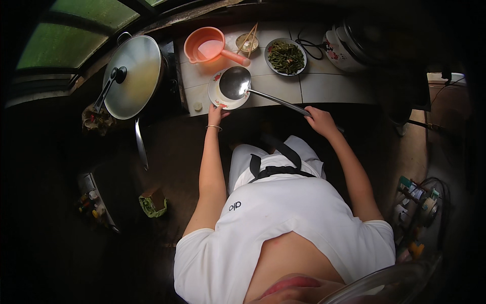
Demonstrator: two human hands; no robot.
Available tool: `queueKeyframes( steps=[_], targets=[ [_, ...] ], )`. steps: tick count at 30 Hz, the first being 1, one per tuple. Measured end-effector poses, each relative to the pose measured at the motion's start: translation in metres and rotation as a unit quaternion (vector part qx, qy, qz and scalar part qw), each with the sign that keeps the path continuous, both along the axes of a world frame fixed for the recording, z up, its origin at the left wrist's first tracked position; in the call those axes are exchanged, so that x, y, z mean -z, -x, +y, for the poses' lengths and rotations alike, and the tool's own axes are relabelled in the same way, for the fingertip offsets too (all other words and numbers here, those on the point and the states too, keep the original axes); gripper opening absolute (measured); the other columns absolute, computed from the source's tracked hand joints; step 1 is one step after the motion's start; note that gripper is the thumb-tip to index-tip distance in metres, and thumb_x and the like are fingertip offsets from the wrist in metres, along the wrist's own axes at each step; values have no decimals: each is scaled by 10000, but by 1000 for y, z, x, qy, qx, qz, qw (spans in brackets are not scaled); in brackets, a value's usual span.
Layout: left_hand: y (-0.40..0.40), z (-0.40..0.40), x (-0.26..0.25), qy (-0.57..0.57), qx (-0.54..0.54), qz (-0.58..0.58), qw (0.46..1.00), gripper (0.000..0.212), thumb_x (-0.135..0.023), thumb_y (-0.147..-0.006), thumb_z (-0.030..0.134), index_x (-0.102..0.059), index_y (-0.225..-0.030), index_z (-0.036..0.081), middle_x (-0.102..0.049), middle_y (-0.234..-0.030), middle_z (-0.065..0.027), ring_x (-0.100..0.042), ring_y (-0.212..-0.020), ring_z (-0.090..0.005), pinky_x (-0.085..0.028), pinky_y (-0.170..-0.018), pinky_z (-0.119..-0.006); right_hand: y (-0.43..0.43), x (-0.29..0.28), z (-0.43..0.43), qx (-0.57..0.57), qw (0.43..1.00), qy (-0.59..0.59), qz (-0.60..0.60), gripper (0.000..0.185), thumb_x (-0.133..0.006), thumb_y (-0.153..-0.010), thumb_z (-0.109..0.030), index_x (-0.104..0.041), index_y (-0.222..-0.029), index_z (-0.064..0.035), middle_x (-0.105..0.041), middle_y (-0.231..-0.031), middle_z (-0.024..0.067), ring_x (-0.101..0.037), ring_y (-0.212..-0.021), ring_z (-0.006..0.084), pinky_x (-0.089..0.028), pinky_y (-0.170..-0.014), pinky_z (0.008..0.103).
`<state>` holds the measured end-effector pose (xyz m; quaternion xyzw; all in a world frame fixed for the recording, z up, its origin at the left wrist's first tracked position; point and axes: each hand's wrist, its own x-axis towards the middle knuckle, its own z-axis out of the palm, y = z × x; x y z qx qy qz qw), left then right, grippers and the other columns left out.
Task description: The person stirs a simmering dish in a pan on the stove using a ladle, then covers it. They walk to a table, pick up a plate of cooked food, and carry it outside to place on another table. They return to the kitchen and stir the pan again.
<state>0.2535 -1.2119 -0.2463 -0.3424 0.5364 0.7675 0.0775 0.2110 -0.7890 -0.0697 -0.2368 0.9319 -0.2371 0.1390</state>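
My left hand [217, 114] grips the near rim of a white plate with red flowers [229, 103] at the counter's front edge. In my right hand [320, 120] is the dark handle of a metal ladle [235, 83]; its round bowl lies over the plate and hides much of it. Whether the ladle touches the plate I cannot tell. Just behind stands an orange plastic dipper [205, 45] with liquid in it, its handle pointing right. Beside the dipper, a pair of chopsticks [252, 35] rests on a small bowl [243, 45]. A plate of cooked green vegetables [286, 57] sits farther right.
At the left, a large pan with a glass lid [133, 78] stands on a stove, its long metal handle [141, 146] pointing towards me. A flowered white electric cooker [340, 49] and its black cord [311, 47] occupy the right of the tiled counter [273, 89]. A green-lined bin [153, 204] is on the floor.
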Motion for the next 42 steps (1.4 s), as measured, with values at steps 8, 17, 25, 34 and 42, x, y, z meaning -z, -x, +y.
queueKeyframes(
  steps=[8, 17, 25, 34, 42],
  targets=[
    [-18, 0, -33, -77, 12, -54, 995, 432, -437, -955, 190, -331, -1342, 29, -576, -1148, -240, -640, -977, -340, -583, -777, -427, 63, 40, -45, -99, 992, -69, 48, 143, -602, -822, -160, -523, -907, -78, -619, -799, 126, -613, -750, 355, -484, -644, 470],
    [-97, 25, -21, -13, 10, -159, 987, 157, -485, -952, 164, -439, -1052, 52, -655, -974, -196, -677, -835, -272, -594, -668, -409, 106, 75, -61, -115, 989, -64, 65, 144, -574, -797, -103, -503, -911, -50, -586, -850, 133, -615, -744, 356, -500, -633, 475],
    [-105, 58, -24, -52, 92, -164, 981, 81, -530, -926, 132, -511, -961, 62, -672, -972, -146, -676, -839, -236, -582, -697, -353, 118, 82, -72, -114, 979, -118, 120, 197, -631, -766, -116, -503, -903, -57, -566, -867, 124, -620, -778, 323, -507, -669, 439],
    [-108, 61, -16, -58, 83, -149, 984, 132, -572, -925, 172, -523, -961, 55, -675, -920, -138, -672, -773, -218, -566, -647, -319, 117, 84, -75, -131, 963, -146, 186, 197, -591, -769, -73, -543, -960, -84, -558, -896, 88, -588, -862, 278, -459, -750, 408],
    [-113, 61, -11, -57, 96, -134, 985, 143, -591, -918, 198, -541, -940, 66, -674, -946, -125, -672, -811, -210, -566, -676, -321, 107, 76, -80, -121, 948, -167, 244, 332, -638, -757, -81, -567, -1081, -97, -520, -1009, 80, -518, -990, 248, -389, -888, 426]
  ],
)
